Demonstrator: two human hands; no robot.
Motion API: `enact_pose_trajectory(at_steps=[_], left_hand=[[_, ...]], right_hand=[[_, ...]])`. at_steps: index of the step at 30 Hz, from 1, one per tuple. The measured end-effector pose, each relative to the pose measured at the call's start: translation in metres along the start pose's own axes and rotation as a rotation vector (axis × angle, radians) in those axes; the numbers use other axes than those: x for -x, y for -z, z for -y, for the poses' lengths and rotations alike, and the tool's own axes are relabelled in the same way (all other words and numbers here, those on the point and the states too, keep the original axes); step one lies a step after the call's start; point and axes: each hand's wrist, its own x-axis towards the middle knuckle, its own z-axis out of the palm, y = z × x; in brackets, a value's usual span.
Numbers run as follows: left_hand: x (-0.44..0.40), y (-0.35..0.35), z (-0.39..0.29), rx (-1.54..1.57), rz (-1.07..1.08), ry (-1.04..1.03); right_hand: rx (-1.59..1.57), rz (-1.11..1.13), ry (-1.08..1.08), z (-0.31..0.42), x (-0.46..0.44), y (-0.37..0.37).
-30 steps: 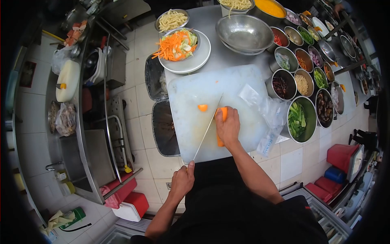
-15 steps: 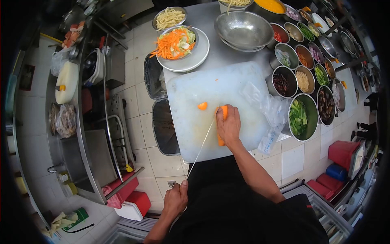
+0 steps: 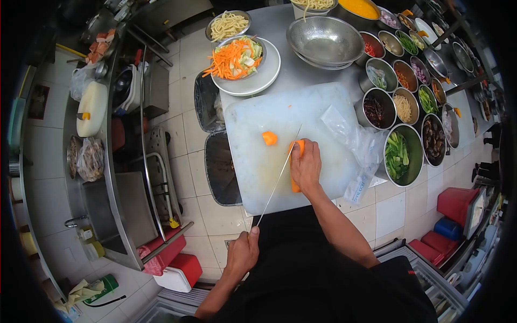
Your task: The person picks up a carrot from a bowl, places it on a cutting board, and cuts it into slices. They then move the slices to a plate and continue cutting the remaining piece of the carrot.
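My right hand (image 3: pixel 306 168) is wrapped over a carrot (image 3: pixel 295 185) and holds it on the white cutting board (image 3: pixel 258 183). Its cut orange end shows just past my thumb. In my left hand (image 3: pixel 242 255) is the handle of a long, thin-bladed knife (image 3: pixel 274 188). The blade slants up across the board, edge-on to my view, along the left side of the carrot's cut end. A loose carrot piece (image 3: pixel 270 138) lies a little to the left of the blade. On the board's right side rests a crumpled clear plastic bag (image 3: pixel 350 134).
Beyond the board stand a bowl of shredded carrot and cabbage (image 3: pixel 237 59) on a white plate (image 3: pixel 273 75), and stacked metal bowls (image 3: pixel 325 40). Several metal containers of ingredients (image 3: pixel 403 156) line the right. Black-lined bins (image 3: pixel 221 169) flank the board's left edge.
The knife has shifted slightly, and its tip now reaches farther past the carrot. The loose carrot piece has changed shape or grown larger. My left hand has moved a little up and right.
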Motion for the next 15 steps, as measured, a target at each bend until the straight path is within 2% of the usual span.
enact_pose_trajectory(at_steps=[8, 11, 15], left_hand=[[0.02, 0.003, 0.013, -0.013, 0.0, 0.039], [-0.017, -0.017, 0.013, -0.064, -0.024, -0.033], [-0.047, -0.021, -0.006, 0.01, -0.013, -0.022]], right_hand=[[-0.024, -0.031, 0.016, 0.0, 0.0, -0.001], [-0.028, -0.028, 0.017, 0.001, 0.0, 0.0], [-0.025, -0.018, 0.002, 0.001, 0.0, 0.0]])
